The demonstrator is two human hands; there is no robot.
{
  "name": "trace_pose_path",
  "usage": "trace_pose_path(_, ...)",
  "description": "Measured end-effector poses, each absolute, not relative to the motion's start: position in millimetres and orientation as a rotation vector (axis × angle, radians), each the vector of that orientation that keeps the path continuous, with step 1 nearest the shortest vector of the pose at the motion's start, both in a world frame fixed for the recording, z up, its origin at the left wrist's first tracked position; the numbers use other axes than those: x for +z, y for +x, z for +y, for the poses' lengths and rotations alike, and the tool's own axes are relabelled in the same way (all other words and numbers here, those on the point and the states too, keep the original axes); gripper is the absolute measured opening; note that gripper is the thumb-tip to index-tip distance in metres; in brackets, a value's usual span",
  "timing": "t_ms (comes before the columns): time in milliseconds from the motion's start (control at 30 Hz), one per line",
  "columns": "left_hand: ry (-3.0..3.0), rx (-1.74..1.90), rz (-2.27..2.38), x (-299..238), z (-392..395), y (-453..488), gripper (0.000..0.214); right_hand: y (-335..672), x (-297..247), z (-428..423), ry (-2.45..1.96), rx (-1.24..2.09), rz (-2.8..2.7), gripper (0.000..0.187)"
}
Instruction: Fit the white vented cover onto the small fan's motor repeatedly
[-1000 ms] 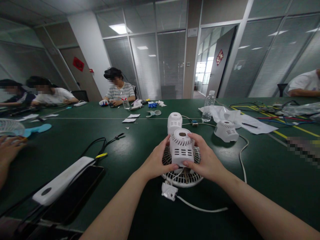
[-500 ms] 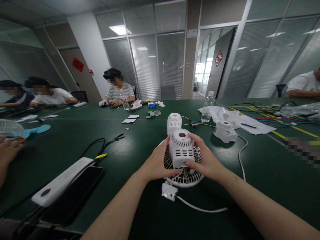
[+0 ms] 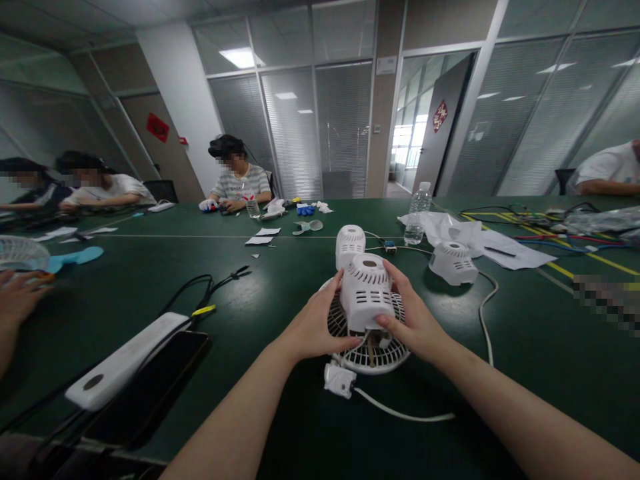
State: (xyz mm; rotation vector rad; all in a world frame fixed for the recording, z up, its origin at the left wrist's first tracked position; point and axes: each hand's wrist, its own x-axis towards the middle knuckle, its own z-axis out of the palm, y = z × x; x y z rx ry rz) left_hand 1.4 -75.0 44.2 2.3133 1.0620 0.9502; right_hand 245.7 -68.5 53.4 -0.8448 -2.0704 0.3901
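A white vented fan motor cover [image 3: 369,293] is held between my two hands, tilted with its near edge lifted. My left hand [image 3: 317,320] curves around its left side, thumb toward the lower front. On the other side, my right hand [image 3: 417,317] grips it with fingers behind and thumb on the front corner. Beneath the cover lies a round white fan grille [image 3: 385,360], partly hidden. A small white part [image 3: 340,380] with a cable [image 3: 405,417] rests at the grille's near edge. Another vented cover [image 3: 351,241] stands just behind.
To the right sit a third vented cover [image 3: 454,261], a plastic bottle [image 3: 417,213] and paper [image 3: 517,250]. On the left are a white power strip [image 3: 127,360] and a black phone [image 3: 150,387]. A co-worker's hand [image 3: 20,297] is at the far left. Other people sit around the table.
The cover in my hands has tipped back, its near edge rising and its top hole turning away from me. Both hands keep hold of it.
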Motion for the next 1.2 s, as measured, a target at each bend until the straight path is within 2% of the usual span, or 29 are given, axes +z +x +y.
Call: trace_pose_path(1200,2.262,0.904,1.043,38.5,-71.3,1.0,0.127,246.5,59.0,-72.8,-0.784,0.089,-2.105,0.085)
